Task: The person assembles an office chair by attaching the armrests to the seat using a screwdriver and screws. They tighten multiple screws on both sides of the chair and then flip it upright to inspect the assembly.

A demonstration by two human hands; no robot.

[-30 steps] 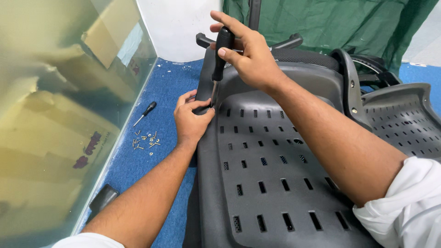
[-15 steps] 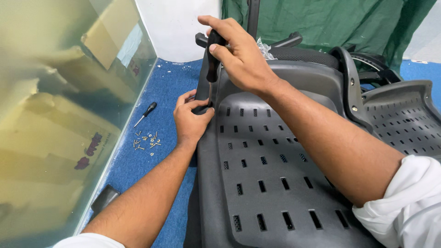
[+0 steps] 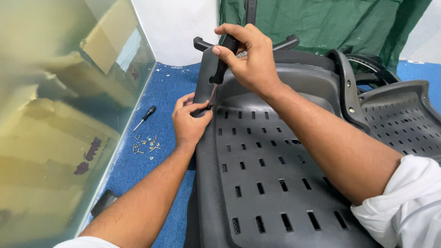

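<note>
The right hand (image 3: 250,57) has lowered, fingers wrapped round the near-upright screwdriver (image 3: 219,69), tip down by left hand (image 3: 189,121).

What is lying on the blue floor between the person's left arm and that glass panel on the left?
In the head view, a small pile of loose screws and a spare black-handled screwdriver lie on the blue floor, between the left hand and the glass panel.

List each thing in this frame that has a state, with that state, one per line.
Right hand: closed around a screwdriver, held nearly upright, tip down at the seat's edge.
Left hand: pressed on the armrest bracket, at the tip.
Chair seat: lying flat, slotted face up.
Spare screwdriver: lying loose on blue floor.
Screws: scattered on floor.
</note>
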